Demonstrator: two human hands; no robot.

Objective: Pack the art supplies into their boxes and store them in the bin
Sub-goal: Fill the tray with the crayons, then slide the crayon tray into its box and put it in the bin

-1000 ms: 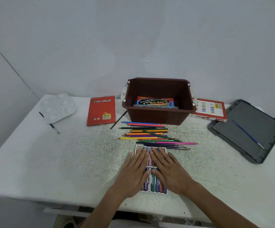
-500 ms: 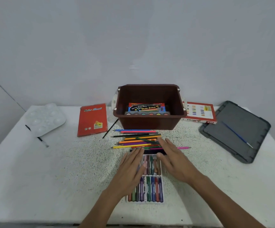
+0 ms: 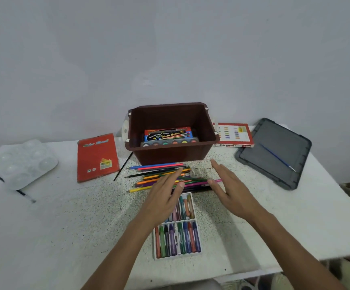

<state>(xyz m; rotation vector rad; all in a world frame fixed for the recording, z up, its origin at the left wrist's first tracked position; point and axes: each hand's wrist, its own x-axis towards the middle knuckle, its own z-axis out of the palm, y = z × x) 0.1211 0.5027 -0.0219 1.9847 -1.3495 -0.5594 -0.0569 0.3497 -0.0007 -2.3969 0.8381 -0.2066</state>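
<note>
Hovering straight-fingered, holding nothing, left hand [image 3: 165, 198] over pencils [image 3: 149, 177], right hand [image 3: 231, 190] at their right end, bin [image 3: 170, 156] beyond

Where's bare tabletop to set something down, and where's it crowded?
Largest free patch: front-left of the table, bordered by the palette, red booklet and crayon tray. Another: front-right, between the crayon tray and grey lid, beyond the right hand. Crowded: the centre strip before the bin, with loose pencils, the tray and left hand.
</note>
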